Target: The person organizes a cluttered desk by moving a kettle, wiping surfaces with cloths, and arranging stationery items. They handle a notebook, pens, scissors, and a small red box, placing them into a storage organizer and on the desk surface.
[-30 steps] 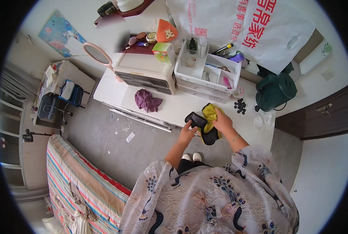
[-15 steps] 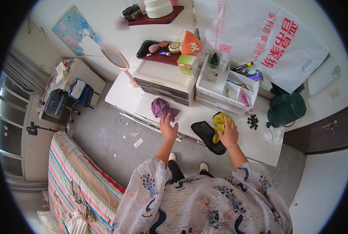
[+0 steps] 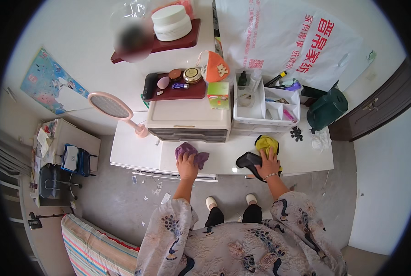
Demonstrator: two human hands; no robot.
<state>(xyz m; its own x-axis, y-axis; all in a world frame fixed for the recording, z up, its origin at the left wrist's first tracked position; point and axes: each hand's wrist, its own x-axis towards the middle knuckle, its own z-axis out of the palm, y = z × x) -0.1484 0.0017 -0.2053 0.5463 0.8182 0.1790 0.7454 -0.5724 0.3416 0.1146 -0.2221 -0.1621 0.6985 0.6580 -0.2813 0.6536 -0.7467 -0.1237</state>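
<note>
My left hand (image 3: 187, 166) rests on a crumpled purple cloth (image 3: 185, 150) near the front edge of the white cabinet top. Its fingers bend into the fabric. Farther right, my right hand (image 3: 268, 166) is on a bunched yellow cloth (image 3: 266, 143) with dark edging, fingers reaching over it. Beside and partly under that hand lies a smooth black curved piece (image 3: 247, 161), its kind unclear; the thumb side touches it. Whether the black piece and the yellow cloth are joined cannot be told.
Behind my hands stand a beige drawer box (image 3: 187, 120) and a white organizer (image 3: 266, 108) with small bottles and tubes. A pink electric swatter (image 3: 111, 106) stands at the left. A dark green kettle (image 3: 327, 109) and a black beaded item (image 3: 296, 134) are at the right.
My view has shifted and turned toward the cabinet. My left hand has moved onto the purple cloth. My right hand has come lower over the yellow cloth, meeting the black piece.
</note>
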